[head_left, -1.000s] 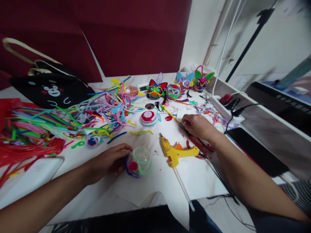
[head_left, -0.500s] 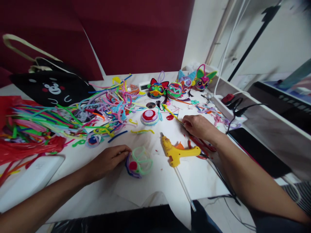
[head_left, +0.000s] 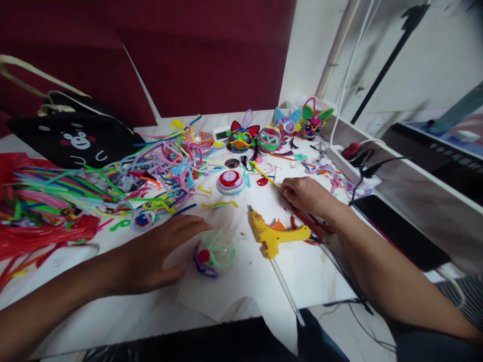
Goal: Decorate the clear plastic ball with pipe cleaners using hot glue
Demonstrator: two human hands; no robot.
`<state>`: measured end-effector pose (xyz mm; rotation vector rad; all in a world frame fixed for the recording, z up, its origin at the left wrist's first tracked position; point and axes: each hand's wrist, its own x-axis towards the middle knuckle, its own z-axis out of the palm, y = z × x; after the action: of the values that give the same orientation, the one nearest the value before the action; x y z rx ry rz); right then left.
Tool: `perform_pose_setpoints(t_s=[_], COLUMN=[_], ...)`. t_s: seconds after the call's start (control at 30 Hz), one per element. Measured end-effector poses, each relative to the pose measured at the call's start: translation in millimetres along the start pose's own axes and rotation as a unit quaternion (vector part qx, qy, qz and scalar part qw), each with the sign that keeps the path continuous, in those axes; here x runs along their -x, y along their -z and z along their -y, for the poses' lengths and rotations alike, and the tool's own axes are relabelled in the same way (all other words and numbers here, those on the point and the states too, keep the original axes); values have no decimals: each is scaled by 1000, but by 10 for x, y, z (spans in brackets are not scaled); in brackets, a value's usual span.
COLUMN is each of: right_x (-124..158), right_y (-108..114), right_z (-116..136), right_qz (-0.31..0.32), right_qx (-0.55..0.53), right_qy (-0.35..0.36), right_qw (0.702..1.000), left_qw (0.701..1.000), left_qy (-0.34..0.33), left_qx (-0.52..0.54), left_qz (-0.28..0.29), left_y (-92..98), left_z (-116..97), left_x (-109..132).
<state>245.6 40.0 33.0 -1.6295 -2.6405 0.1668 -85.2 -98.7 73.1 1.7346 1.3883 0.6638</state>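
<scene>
A clear ball (head_left: pixel 225 251) with green, purple and blue pipe cleaners and a red dot lies near the table's front. Just left of it and partly over it, my left hand (head_left: pixel 151 256) is open, thumb and fingers spread. My right hand (head_left: pixel 305 195) rests closed on the table, its fingertips pinched. A thin yellow strip (head_left: pixel 266 173) runs up to those fingertips; what they grip is mostly hidden. Between the hands lies a yellow glue gun (head_left: pixel 277 236) with a clear glue stick in it. Beyond it sits a round red, white and blue pipe-cleaner piece (head_left: pixel 230 182).
Loose pipe cleaners (head_left: pixel 68 188) heap up on the left beside a black bag (head_left: pixel 71 141). Several decorated balls (head_left: pixel 241 138) stand at the back. A power strip (head_left: pixel 349 166) and a phone (head_left: pixel 402 232) lie right. The glue gun's cord (head_left: pixel 341 269) runs under my right forearm.
My left hand has let go of the clear ball; its fingers have spread and lifted. My right hand has stayed where it was. The view has shifted slightly.
</scene>
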Motion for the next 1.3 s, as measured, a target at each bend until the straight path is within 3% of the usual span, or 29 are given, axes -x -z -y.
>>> perform_pose_setpoints(t_s=[0.13, 0.3, 0.4, 0.57, 0.7, 0.9, 1.1, 1.2, 1.3], right_x=[4, 4, 5, 16, 22, 20, 13, 10, 17], right_y=[-7, -9, -9, 1, 16, 12, -9, -19, -22], right_z=[0, 0, 5, 18, 27, 41, 41, 38, 36], right_qz=[-1, 2, 5, 9, 13, 14, 6, -5, -26], right_qx=[3, 7, 8, 11, 12, 10, 1, -1, -13], right_qy=[2, 5, 7, 8, 10, 11, 19, 19, 24], right_qw=[1000, 1000, 1000, 1000, 1000, 1000, 1000, 1000, 999], left_qw=[991, 957, 941, 936, 915, 901, 889, 899, 910], left_qy=[-120, -180, -191, -207, -213, -162, -157, -164, -184], left_qx=[-44, -121, -139, -155, -278, -369, -408, -387, -361], left_qz=[42, 194, 243, 240, 199, 161, 135, 122, 84], left_y=[-93, -176, -181, -179, -216, -457, -655, -576, -366], left_z=[-116, -68, -31, -5, -14, -139, -163, -116, -76], left_x=[-111, -270, -335, -367, -301, -129, -89, -55, -24])
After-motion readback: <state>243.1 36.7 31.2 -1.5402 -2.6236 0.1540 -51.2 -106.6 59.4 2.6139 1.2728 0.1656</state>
